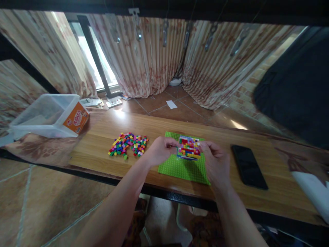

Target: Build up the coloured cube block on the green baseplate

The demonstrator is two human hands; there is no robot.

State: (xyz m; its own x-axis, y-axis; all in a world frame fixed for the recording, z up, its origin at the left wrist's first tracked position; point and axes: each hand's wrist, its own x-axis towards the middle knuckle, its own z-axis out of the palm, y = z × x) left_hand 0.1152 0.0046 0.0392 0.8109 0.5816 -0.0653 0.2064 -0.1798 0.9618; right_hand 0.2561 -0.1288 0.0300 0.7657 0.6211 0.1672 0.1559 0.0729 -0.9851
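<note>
A block built of many-coloured toy bricks [189,147] stands on a green studded baseplate [180,171] on the table. At its left side is my left hand [161,150], thumb and forefinger pinched together; whatever lies between them is too small to make out. My right hand [217,159] is closed at the block's upper right edge, its fingertips on the bricks there. A whitish spot shows by those fingertips, too blurred to name. Left of the baseplate, a pile of loose small bricks [128,144] in mixed colours lies on the wood.
To the right of the baseplate a black phone [249,167] lies flat on the wooden table [97,137]. A clear plastic bin [46,116] with an orange label stands at the far left. Beyond the table hang patterned curtains [144,61]. Paper [171,104] lies on the tiled floor.
</note>
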